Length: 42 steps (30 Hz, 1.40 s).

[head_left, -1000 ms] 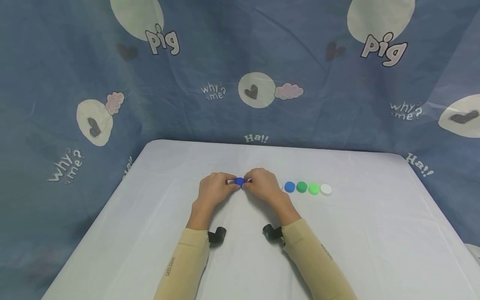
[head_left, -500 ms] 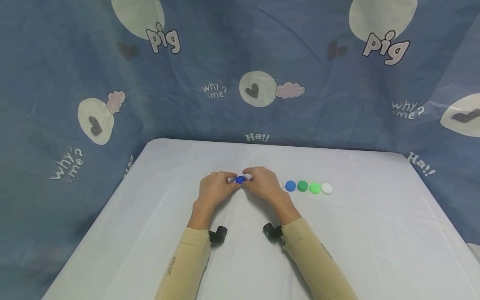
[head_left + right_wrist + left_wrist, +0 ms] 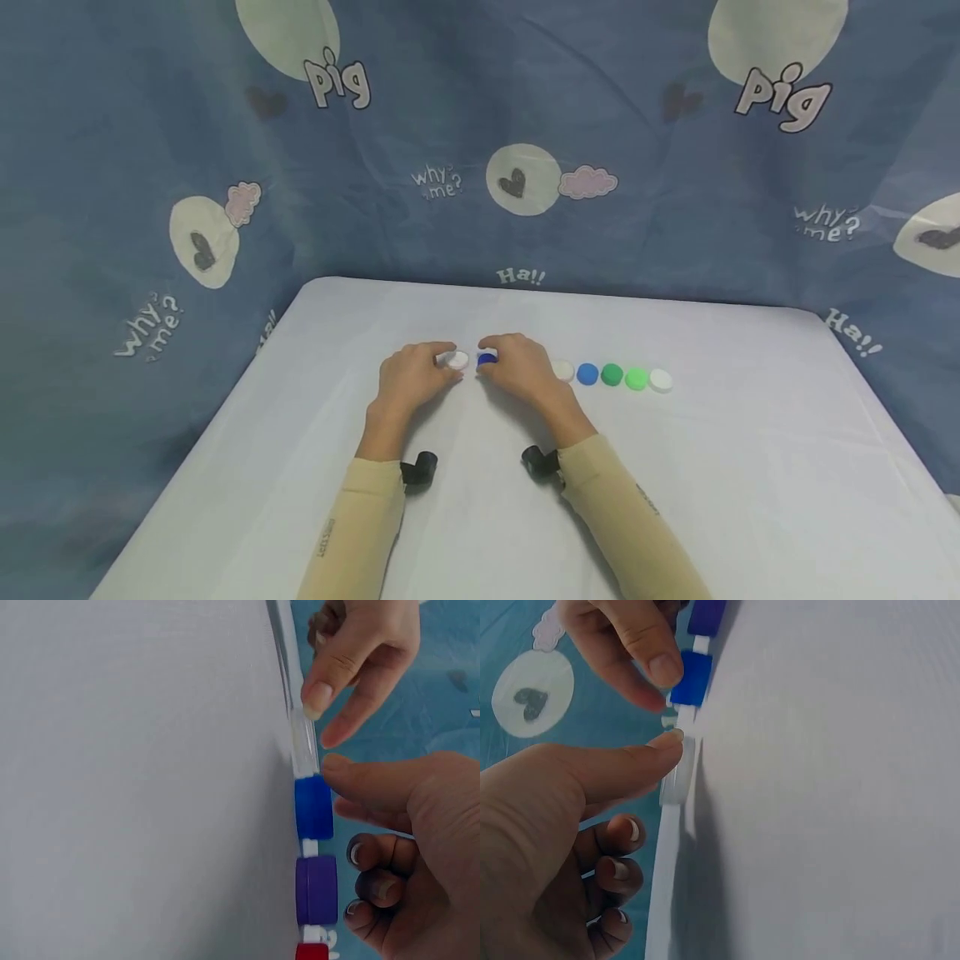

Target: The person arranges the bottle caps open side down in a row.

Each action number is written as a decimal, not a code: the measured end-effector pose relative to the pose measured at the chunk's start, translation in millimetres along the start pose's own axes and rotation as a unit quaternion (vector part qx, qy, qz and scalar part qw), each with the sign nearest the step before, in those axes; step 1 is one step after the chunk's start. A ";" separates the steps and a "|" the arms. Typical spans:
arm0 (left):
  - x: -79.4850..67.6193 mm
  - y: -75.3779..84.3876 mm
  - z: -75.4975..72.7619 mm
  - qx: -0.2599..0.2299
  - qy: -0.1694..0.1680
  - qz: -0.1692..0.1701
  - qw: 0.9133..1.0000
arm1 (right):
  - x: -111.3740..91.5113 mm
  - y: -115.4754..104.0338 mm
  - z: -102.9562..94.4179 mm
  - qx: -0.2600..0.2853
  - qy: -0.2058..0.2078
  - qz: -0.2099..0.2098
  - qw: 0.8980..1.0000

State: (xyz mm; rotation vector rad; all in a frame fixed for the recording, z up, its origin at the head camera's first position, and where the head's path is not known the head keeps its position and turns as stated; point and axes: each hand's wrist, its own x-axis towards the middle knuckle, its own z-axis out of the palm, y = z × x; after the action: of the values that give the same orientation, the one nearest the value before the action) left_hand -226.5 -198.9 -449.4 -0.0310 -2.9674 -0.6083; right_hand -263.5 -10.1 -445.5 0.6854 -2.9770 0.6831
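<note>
My left hand (image 3: 411,375) is nearest a white round bottle cap (image 3: 457,360), its thumb and forefinger parted on either side of it. In the left wrist view this cap (image 3: 676,776) looks pale and translucent, with the thumb tip overlapping its edge. My right hand (image 3: 519,367) is spread around a dark blue cap (image 3: 487,359), a gap showing between forefinger and cap. Seen from the right wrist, the dark blue cap (image 3: 313,807) stands beside a purple cap (image 3: 318,889) and a red cap (image 3: 311,952). The right hand covers those two in the head view.
The row continues right with a white cap (image 3: 562,371), a blue cap (image 3: 587,374), a green cap (image 3: 612,374), a light green cap (image 3: 637,379) and another white cap (image 3: 661,381). All lie on a white-covered table (image 3: 750,467). A patterned blue cloth (image 3: 420,100) hangs behind.
My left hand has drawn left from the dark blue cap, bringing the left white cap into plain sight. The right hand's thumb and forefinger have loosened around the dark blue cap. The view has shifted slightly.
</note>
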 end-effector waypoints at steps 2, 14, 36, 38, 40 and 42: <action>0.6 -4.5 -0.2 0.001 0.002 -0.001 1.000 | 2.5 -1.6 1.1 -0.002 0.000 -0.005 1.000; 2.1 -12.3 1.0 -0.007 -0.006 -0.024 1.000 | 13.8 -15.8 10.5 -0.009 -0.009 -0.032 0.999; 2.8 -10.9 4.5 -0.018 -0.007 -0.005 1.000 | 12.0 -15.1 9.4 0.001 -0.024 -0.008 1.000; 2.6 -11.0 4.2 -0.023 -0.009 -0.002 1.000 | 11.8 -14.6 9.4 0.004 -0.024 -0.007 1.000; 2.5 -11.3 3.6 -0.030 -0.008 0.001 1.000 | 11.4 -13.9 9.3 0.010 -0.021 -0.007 1.000; 2.3 -11.6 2.3 -0.039 -0.006 0.004 0.999 | 11.2 -12.9 9.1 0.017 -0.018 -0.010 1.000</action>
State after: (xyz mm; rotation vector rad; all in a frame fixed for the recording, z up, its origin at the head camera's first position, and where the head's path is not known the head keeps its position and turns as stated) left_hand -229.5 -208.7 -455.7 -0.0538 -2.9508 -0.7258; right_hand -267.4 -29.0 -447.3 0.7348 -2.9928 0.7310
